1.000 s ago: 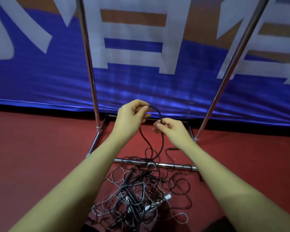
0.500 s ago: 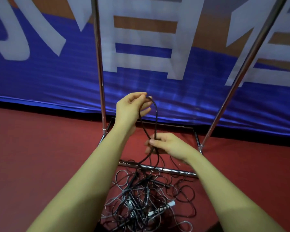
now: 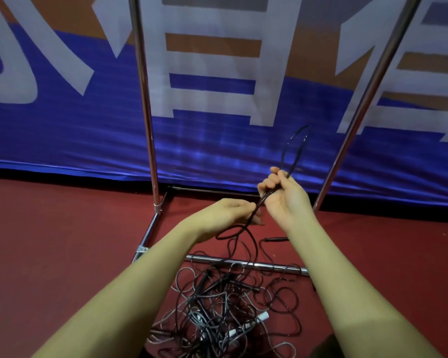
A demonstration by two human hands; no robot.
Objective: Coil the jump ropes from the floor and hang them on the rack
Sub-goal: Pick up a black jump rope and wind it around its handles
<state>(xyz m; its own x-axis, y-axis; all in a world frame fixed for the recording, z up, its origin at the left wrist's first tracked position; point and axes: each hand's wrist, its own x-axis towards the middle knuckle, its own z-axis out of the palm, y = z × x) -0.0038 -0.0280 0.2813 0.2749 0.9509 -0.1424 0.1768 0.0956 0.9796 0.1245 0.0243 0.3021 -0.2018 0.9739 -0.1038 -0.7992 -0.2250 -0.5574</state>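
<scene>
While both bare forearms reach forward from the lower edge of the view, the right hand [image 3: 286,196] sits just right of centre with its fingers curled round a doubled black jump rope [image 3: 294,151], whose folded loop rises toward one o'clock above the fist. Just beside it, toward eight o'clock, the left hand [image 3: 228,213] pinches the same rope between thumb and fingertips where the strands leave the right fist. Below the left hand the rope curves in a slack bend and drops toward six o'clock into a tangled pile of jump ropes [image 3: 228,306] lying on the red floor [image 3: 49,254], black and grey cords mixed, with white handles [image 3: 261,317] showing among them. A chrome rack [image 3: 145,104] stands around the pile: its two uprights rise at eleven and one o'clock, and its low crossbar [image 3: 269,266] lies across the far edge of the tangle. Behind the rack hangs a blue banner [image 3: 62,135] with large white characters.
</scene>
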